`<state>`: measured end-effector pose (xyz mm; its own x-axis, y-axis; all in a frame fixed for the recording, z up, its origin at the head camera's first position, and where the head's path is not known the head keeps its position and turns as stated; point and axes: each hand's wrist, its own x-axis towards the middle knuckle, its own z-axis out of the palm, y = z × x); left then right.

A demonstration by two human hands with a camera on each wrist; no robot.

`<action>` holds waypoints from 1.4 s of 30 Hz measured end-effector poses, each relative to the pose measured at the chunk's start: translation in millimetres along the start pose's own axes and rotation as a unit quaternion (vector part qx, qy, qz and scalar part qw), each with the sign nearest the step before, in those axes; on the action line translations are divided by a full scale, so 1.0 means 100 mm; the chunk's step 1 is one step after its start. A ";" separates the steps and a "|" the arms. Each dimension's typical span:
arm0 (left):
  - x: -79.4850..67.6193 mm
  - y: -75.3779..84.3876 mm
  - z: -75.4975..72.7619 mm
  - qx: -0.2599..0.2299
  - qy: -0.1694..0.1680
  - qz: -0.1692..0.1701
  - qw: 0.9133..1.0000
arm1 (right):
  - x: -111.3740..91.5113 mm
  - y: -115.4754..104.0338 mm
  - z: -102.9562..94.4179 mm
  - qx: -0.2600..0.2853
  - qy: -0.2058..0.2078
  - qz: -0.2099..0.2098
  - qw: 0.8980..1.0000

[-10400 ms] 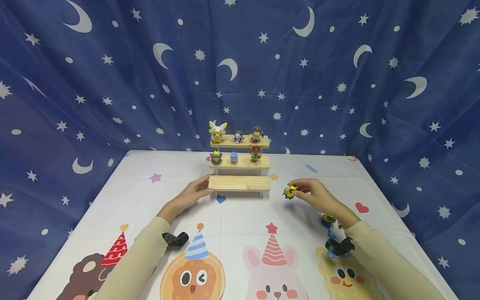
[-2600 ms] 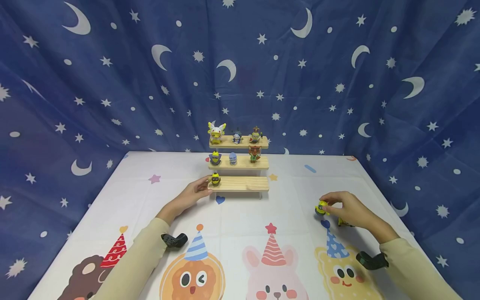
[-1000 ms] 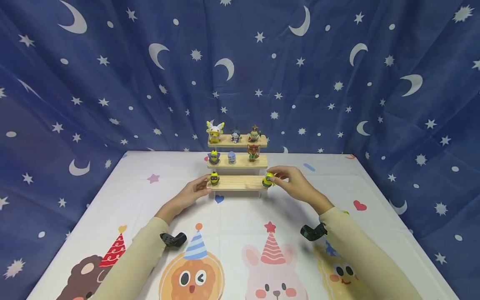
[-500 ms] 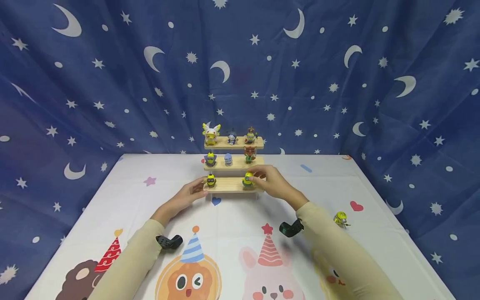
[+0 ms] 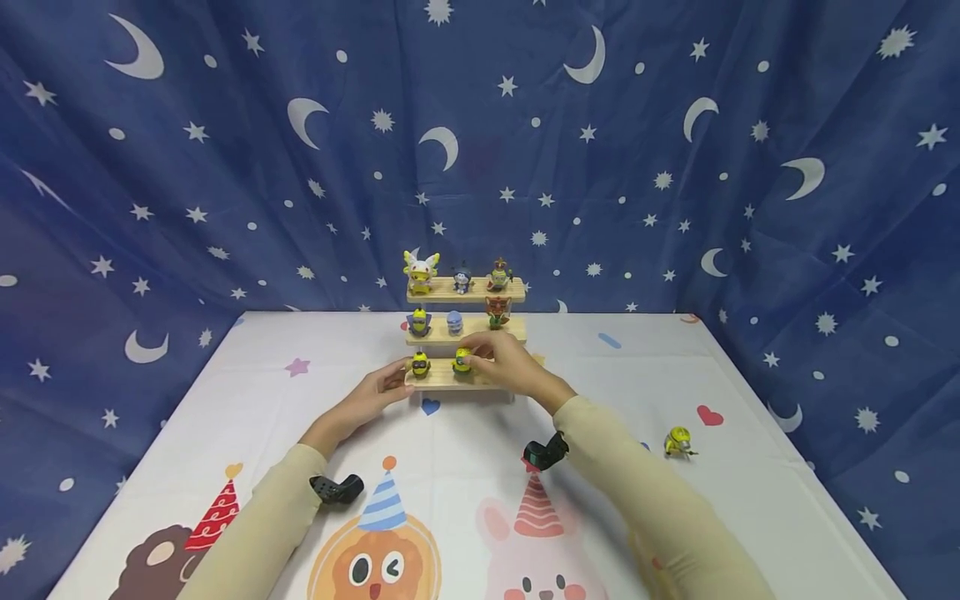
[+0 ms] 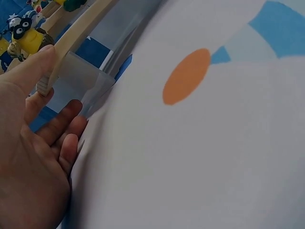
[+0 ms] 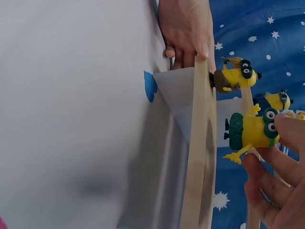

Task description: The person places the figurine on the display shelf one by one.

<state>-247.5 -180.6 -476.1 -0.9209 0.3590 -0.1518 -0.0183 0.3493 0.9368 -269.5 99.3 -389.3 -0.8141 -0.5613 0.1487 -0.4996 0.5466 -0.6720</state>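
My right hand [image 5: 508,363] pinches a yellow minion figurine [image 7: 257,131] with green goggles and a green skirt. The figurine hangs close over the middle of the lowest board on a three-tier wooden display shelf [image 5: 442,385]. My left hand [image 5: 367,397] grips that board's left end, thumb on top and a finger beneath. Just beside the thumb stands a minion figurine with a dark mask [image 5: 420,365]. Above, the middle tier bears a caped minion [image 5: 419,322], a small blue figurine [image 5: 454,323] and a fox-like figurine [image 5: 497,312].
Three figurines stand on the top tier, including a white-and-yellow one [image 5: 421,272] and one with a crown [image 5: 499,275]. Another yellow figurine [image 5: 678,442] is on the white tablecloth [image 5: 750,500] at the right. A blue starry curtain [image 5: 480,125] hangs behind the shelf.
A masked minion was set on the lowest board's left end earlier. My right hand then picked up the green-skirted minion at the right and carried it left over that board. The left hand kept its grip.
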 end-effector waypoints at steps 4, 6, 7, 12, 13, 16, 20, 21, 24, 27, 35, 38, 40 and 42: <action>-0.01 -0.01 0.00 0.000 0.002 0.004 1.000 | 0.06 -0.01 0.05 -0.009 -0.002 -0.001 1.000; 0.00 -0.02 0.00 0.000 0.003 0.005 1.000 | 0.08 -0.01 0.07 -0.012 -0.004 -0.003 1.000; 0.00 -0.02 0.00 0.000 0.004 0.004 1.000 | 0.08 0.00 0.08 -0.014 -0.005 -0.004 1.000; 0.03 0.00 0.01 -0.001 0.004 -0.001 1.000 | 0.10 -0.01 0.09 -0.031 -0.007 0.002 0.999; 0.03 0.00 0.02 -0.002 0.006 -0.003 1.000 | 0.10 -0.01 0.09 -0.034 -0.006 0.002 0.999; 0.03 0.02 0.01 0.002 0.006 -0.002 1.000 | 0.10 -0.03 0.09 -0.040 -0.005 0.005 0.999; 0.01 0.01 -0.01 0.003 0.007 0.003 1.000 | 0.11 -0.06 0.11 -0.044 -0.006 0.012 0.999; 0.01 -0.01 -0.01 0.004 0.005 0.005 1.000 | 0.11 -0.07 0.11 -0.044 -0.006 0.013 0.999; 0.02 -0.04 -0.01 -0.001 0.001 0.006 1.000 | 0.10 -0.07 0.15 -0.047 -0.006 0.019 0.999; 0.02 -0.07 0.00 -0.005 -0.005 0.010 1.000 | 0.09 -0.07 0.17 -0.046 -0.008 0.025 0.999; 0.03 -0.04 0.00 -0.009 -0.001 0.006 1.000 | 0.09 -0.08 0.14 -0.032 -0.005 0.011 0.999; 0.03 -0.04 0.00 -0.010 -0.001 0.006 1.000 | 0.09 -0.08 0.14 -0.033 -0.007 0.009 0.999; 0.03 -0.04 0.00 -0.009 -0.002 0.008 1.000 | 0.10 -0.08 0.14 -0.032 -0.008 0.007 0.999; 0.02 -0.04 0.00 -0.012 0.000 0.004 1.000 | 0.11 -0.08 0.15 -0.029 -0.007 0.006 1.000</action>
<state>-249.7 -181.3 -479.9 -0.9214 0.3612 -0.1435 -0.0197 0.3252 0.9454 -270.2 79.8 -393.4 -0.8166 -0.5623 0.1302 -0.5061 0.5891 -0.6300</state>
